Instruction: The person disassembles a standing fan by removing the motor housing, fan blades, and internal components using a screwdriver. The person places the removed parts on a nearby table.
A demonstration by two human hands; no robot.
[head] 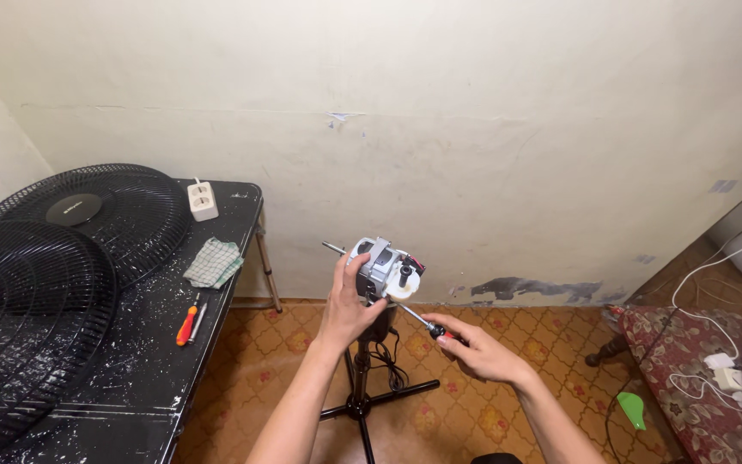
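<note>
A bare fan motor [382, 267], grey and white with a thin metal shaft sticking out to the left, sits on top of a black stand [361, 378] with a cross-shaped base. My left hand [347, 308] grips the motor from below and the left side. My right hand [474, 348] holds a screwdriver [418, 320] with a red and black handle. Its metal tip touches the underside of the motor near a white round part.
A black paint-spattered table [143, 378] stands at the left with two black fan grilles [53, 258], a white power strip [203, 201], a checked cloth [214, 263] and an orange screwdriver [186, 326]. A patterned mat with white cables [706, 331] and a green object [632, 409] lie at right.
</note>
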